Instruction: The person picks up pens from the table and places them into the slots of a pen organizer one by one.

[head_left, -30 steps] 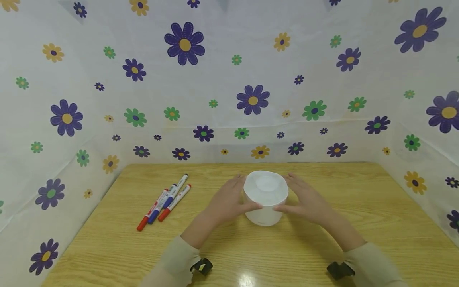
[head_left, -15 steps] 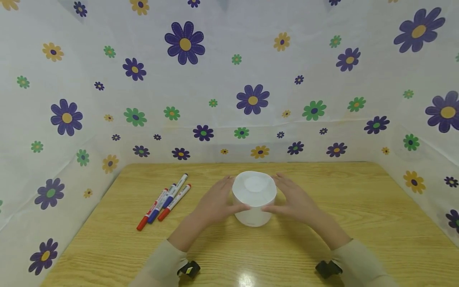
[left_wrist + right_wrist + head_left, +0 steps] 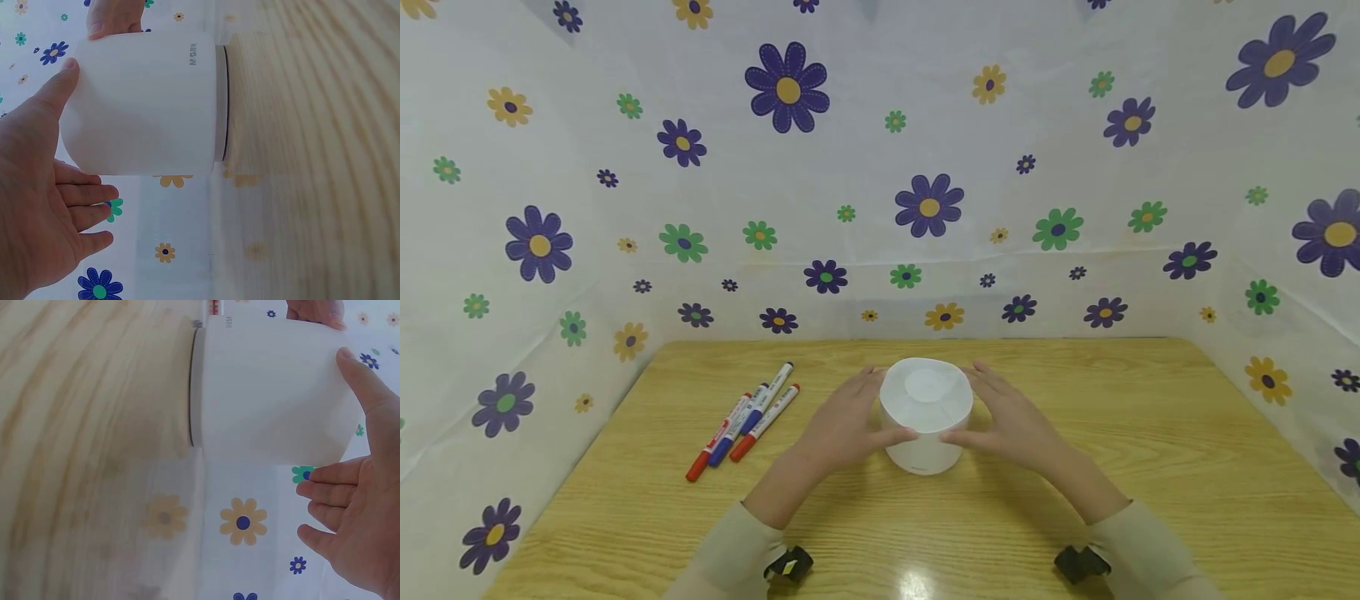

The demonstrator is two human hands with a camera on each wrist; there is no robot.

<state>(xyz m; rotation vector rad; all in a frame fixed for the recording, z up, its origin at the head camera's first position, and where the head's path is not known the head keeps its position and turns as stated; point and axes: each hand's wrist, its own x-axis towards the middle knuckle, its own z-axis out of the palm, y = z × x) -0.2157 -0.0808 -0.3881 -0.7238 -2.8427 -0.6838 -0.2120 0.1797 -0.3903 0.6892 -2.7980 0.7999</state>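
Note:
A white round container (image 3: 925, 417) with a wide open top stands on the wooden table (image 3: 1150, 467), slightly left of centre. My left hand (image 3: 842, 425) lies against its left side and my right hand (image 3: 1011, 425) against its right side. Both thumbs touch the near wall just under the rim. In the left wrist view the container (image 3: 144, 106) has a grey base band; my left hand (image 3: 44, 206) keeps its fingers straight and spread. In the right wrist view my right hand (image 3: 356, 525) has its thumb on the container (image 3: 269, 394), with its fingers extended past it.
Three markers (image 3: 741, 421) with red and blue caps lie side by side on the table's left part. White cloth with flower prints (image 3: 925, 208) walls in the back and both sides. Black wrist cameras (image 3: 788, 564) sit at my cuffs.
The container has moved a little to the left across the table, with both hands staying against its sides. The markers have not moved.

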